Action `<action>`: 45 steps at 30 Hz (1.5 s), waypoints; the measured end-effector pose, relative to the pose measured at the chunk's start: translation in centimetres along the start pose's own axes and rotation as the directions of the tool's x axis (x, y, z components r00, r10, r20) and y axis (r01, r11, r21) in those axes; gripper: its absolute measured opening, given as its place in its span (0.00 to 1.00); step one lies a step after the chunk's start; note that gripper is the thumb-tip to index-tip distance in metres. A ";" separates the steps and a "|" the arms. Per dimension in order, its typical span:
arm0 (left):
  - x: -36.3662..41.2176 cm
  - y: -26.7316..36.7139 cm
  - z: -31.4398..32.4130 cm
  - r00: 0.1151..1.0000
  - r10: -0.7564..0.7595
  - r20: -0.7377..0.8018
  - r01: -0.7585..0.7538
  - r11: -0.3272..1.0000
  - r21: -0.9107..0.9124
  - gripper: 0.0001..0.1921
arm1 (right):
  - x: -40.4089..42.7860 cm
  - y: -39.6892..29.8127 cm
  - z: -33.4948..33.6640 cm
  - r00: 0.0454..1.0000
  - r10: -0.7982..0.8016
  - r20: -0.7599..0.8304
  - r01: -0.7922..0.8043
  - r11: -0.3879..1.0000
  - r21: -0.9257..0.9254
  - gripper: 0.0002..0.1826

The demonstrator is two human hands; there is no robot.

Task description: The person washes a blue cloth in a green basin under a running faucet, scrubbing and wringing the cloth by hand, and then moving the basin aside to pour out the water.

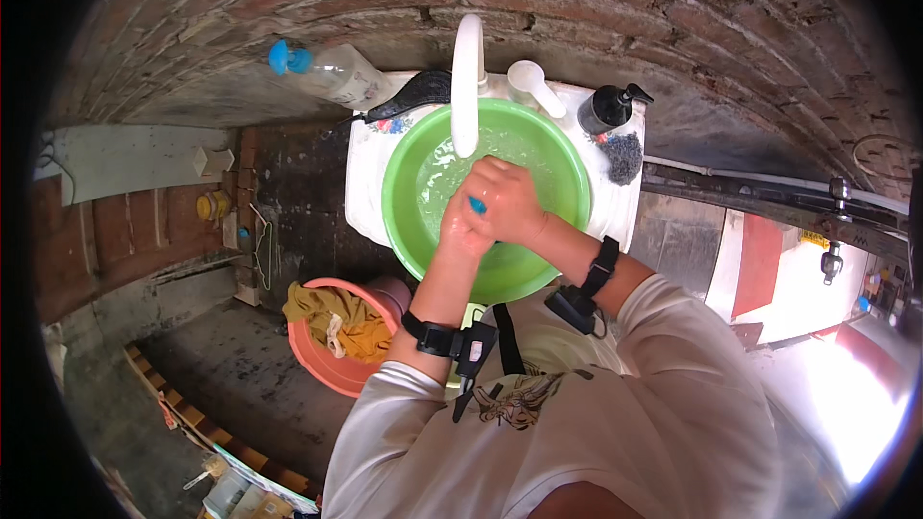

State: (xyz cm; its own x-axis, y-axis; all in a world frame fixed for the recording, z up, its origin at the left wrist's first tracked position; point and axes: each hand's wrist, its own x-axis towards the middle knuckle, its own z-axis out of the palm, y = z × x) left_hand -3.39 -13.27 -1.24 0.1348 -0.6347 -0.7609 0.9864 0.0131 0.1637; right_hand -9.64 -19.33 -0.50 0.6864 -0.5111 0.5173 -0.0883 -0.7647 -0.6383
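Observation:
My left hand [463, 222] and my right hand [510, 196] are pressed together, wet, over a green plastic basin [391, 194]. The right hand's fingers lie over the left hand. A small bit of a blue item [477, 205] shows between them; most of it is hidden, and I cannot tell what it is. A dark bit shows under the right palm. Bubbly water [440, 173] lies in the basin below. The white faucet spout [466, 101] curves over the basin, its end just beyond my hands.
The basin sits on a white washbasin [364, 187]. Around it are a clear plastic bottle [350, 79], a black brush [414, 95], a white scoop [530, 79], a black pump bottle [607, 112] and a steel-wool scourer [621, 158]. An orange tub [306, 357] holding clothes [353, 324] stands lower left.

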 end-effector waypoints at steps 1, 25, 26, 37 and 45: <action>0.1 0.2 -0.4 1.000 0.001 -0.005 -0.001 1.000 0.000 0.10 | 0.4 -0.6 -0.4 1.000 0.002 0.001 -0.002 1.000 0.004 0.06; -3.8 2.5 1.0 0.748 -0.602 -0.280 0.619 0.480 0.621 0.19 | -0.7 -6.1 -2.9 0.740 -0.625 0.249 0.595 0.781 0.192 0.09; -4.0 2.6 1.3 0.744 -0.604 -0.285 0.625 0.481 0.615 0.19 | -0.6 -6.4 -3.3 0.732 -0.624 0.273 0.599 0.781 0.176 0.09; 0.2 3.8 -0.3 0.975 -0.222 -0.030 0.211 0.866 0.453 0.13 | 0.1 -0.2 -2.1 0.999 -0.037 0.015 0.035 0.992 0.121 0.11; -2.9 -0.1 1.4 0.799 0.506 0.326 -0.601 0.693 0.397 0.05 | -2.6 0.9 -3.8 0.590 0.635 0.499 -0.510 -0.186 0.840 0.29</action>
State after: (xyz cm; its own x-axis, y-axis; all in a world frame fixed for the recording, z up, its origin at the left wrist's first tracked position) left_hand -3.98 -12.48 1.84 0.5758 -0.7524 -0.3199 0.5655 0.0839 0.8205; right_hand -14.23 -20.16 -0.21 0.7089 -0.5912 -0.3846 0.2728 0.7327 -0.6235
